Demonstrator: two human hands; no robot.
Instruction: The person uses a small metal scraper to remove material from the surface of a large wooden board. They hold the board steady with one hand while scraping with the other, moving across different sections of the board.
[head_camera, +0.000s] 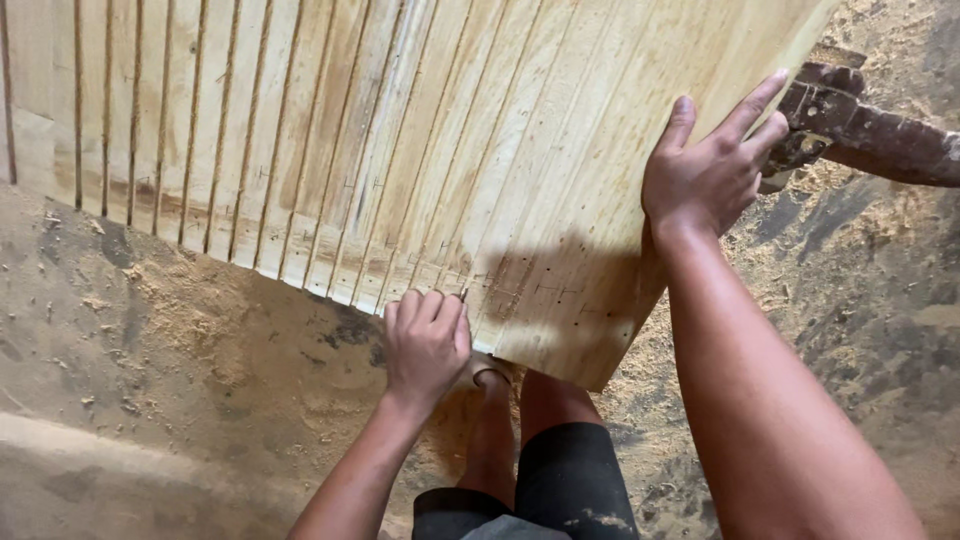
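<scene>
A row of pale wooden boards (330, 140) stands side by side on edge, fanned out across the upper part of the head view. My left hand (425, 340) is closed on the lower edge of one board near the middle, fingers curled over it. My right hand (710, 165) lies flat on the face of the rightmost wide board (590, 200), fingers spread toward its right edge. Small pencil marks and dots show near the boards' lower ends. My legs in dark shorts (550, 480) stand below the boards.
Sawdust (180, 320) covers the dirt floor on the left and right. A rusty, dark metal part (870, 125) juts in at the upper right, just past my right hand's fingertips.
</scene>
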